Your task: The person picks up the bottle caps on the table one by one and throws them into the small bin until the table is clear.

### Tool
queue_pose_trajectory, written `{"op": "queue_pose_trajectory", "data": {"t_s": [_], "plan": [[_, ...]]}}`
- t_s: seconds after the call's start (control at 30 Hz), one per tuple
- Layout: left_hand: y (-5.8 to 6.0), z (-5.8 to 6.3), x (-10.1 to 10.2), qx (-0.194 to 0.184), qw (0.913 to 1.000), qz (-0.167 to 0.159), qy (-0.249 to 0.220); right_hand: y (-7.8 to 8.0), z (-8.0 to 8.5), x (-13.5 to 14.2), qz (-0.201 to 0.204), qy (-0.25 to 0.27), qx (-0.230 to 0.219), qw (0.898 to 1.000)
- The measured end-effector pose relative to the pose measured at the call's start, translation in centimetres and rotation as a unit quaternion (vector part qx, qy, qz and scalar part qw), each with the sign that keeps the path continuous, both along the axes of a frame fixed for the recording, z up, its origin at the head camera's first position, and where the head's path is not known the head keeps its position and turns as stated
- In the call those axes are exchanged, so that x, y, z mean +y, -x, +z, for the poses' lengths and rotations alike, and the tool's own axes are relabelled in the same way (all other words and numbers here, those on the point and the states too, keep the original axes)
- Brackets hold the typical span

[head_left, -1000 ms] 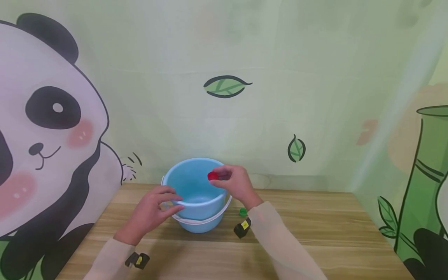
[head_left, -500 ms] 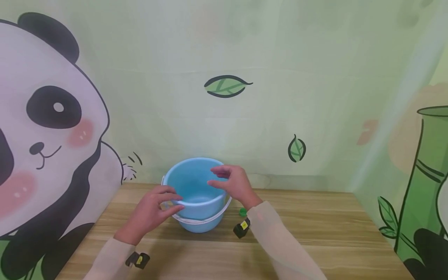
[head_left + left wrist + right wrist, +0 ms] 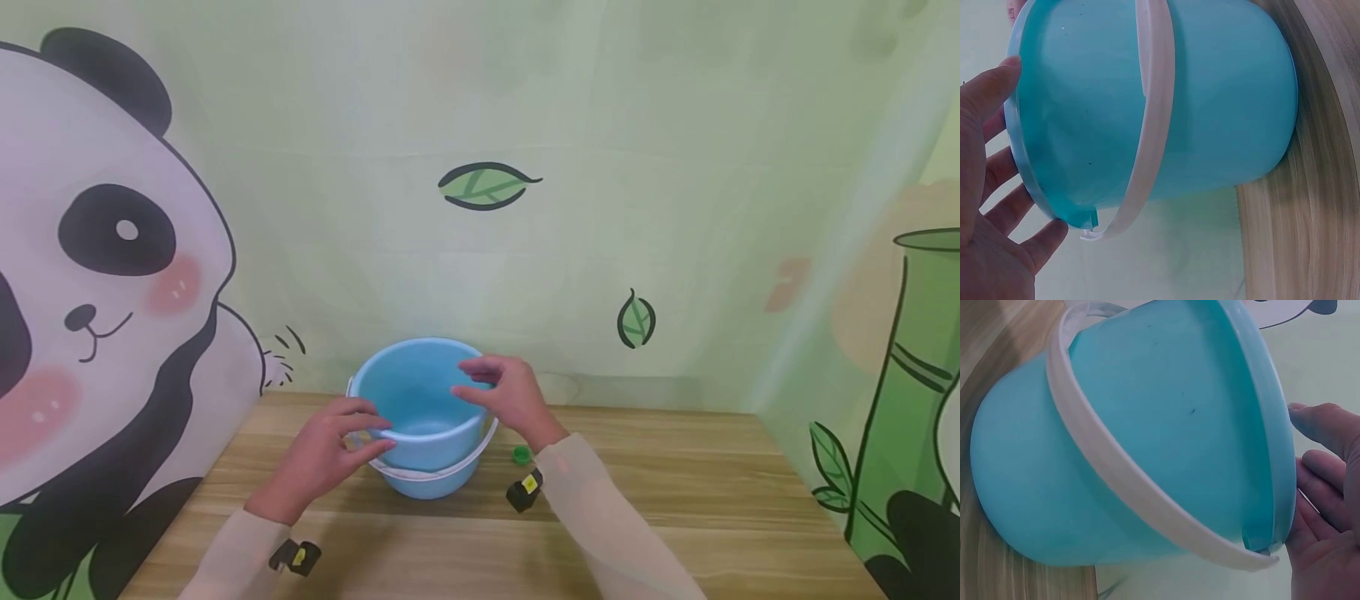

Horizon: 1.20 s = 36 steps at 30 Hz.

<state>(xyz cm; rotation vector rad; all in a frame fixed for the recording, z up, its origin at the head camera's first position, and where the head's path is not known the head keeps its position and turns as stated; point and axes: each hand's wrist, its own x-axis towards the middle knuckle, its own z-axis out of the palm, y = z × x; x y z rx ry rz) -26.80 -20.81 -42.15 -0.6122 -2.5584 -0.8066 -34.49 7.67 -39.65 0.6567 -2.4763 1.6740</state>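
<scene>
A light blue bucket (image 3: 420, 454) stands upright on the table, its pale handle (image 3: 1157, 119) hanging down across the near side. My left hand (image 3: 318, 450) holds the bucket's left rim, thumb on the outside and fingertips over the edge. Above the right part of the rim is my right hand (image 3: 504, 392), fingers loosely spread and nothing between them. In the right wrist view its thumb (image 3: 1322, 422) comes right at the rim. Part of the bucket's inside is hidden by the near wall, and nothing red shows in it.
A small green bottle cap (image 3: 522, 454) lies on the wooden table (image 3: 660, 492), right of the bucket and near my right wrist. A black wrist camera (image 3: 523, 490) hangs under that wrist. Behind the table rises a printed wall (image 3: 712, 208).
A red bottle cap, pinched in my right hand over the bucket a second ago, has left the fingers and is out of sight. That hand has drawn slightly right. My left hand has stayed.
</scene>
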Motion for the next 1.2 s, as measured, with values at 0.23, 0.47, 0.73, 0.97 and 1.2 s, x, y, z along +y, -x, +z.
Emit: {"op": "queue_pose_trajectory", "data": {"t_s": [0.23, 0.47, 0.73, 0.97, 1.2], "plan": [[0.0, 0.0, 0.0, 0.002, 1.0, 0.0, 0.001, 0.3, -0.4, 1.1, -0.006, 0.015, 0.009, 1.0], [0.0, 0.0, -0.1, -0.001, 1.0, 0.0, 0.0, 0.4, -0.5, 2.4, -0.01, 0.025, 0.016, 1.0], [0.0, 0.0, 0.0, -0.004, 1.0, 0.003, 0.001, -0.1, -0.7, 4.0, -0.026, 0.022, 0.008, 0.999], [0.1, 0.0, -0.1, 0.0, 1.0, 0.003, 0.007, -0.5, -1.5, 5.4, -0.048, 0.011, 0.016, 0.999], [0.0, 0.1, 0.0, -0.008, 0.9999, 0.003, 0.006, -0.7, -3.0, 6.8, -0.06, 0.013, 0.029, 0.998]]}}
